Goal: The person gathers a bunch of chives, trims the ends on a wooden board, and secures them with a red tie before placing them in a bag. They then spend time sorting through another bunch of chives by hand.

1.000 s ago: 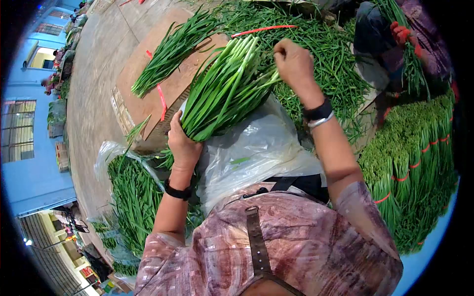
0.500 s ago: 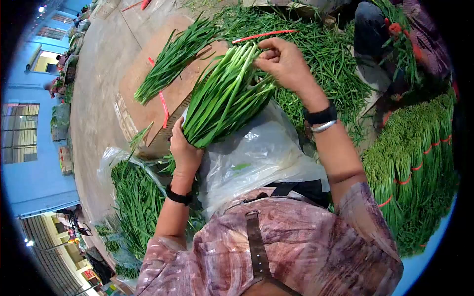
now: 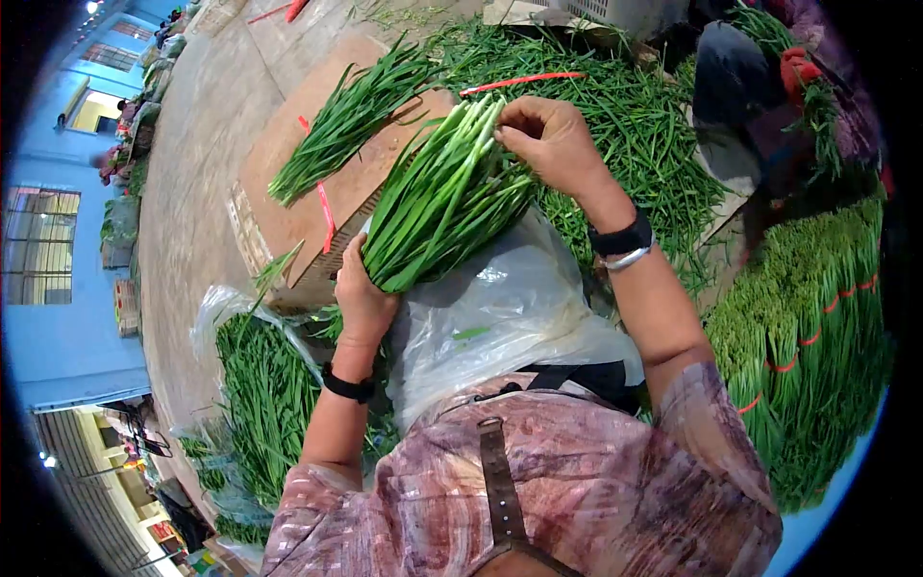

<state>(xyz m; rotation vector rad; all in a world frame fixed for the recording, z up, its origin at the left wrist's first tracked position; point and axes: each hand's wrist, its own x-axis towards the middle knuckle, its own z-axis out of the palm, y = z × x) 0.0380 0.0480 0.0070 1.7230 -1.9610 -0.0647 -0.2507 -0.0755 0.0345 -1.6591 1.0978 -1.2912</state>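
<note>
My left hand (image 3: 366,293) is wrapped round the leafy end of a bunch of garlic chives (image 3: 437,207), held tilted over my lap. The pale stem ends point up and away from me. At those ends my right hand (image 3: 555,144) is closed in a pinch, its thumb and forefinger touching the edge of the stems. Exactly what lies between these fingertips is too small to tell apart. Under the bunch, a clear plastic sheet (image 3: 481,313) covers my lap. Beyond it, another bunch of chives (image 3: 351,125) lies on a brown board (image 3: 279,159) across a red strip (image 3: 326,216).
A wide heap of loose chives (image 3: 625,144) spreads ahead, with a red strip (image 3: 524,80) near its left part. Tied bunches with red bands (image 3: 798,365) stand at the right. More chives in a plastic bag (image 3: 264,385) are at my left. Another person's red-gloved hand (image 3: 798,72) holds greens.
My right hand has shifted slightly down and its fingers have closed in at the stem ends. My left hand keeps its hold. The other person's gloved hand has moved a little right.
</note>
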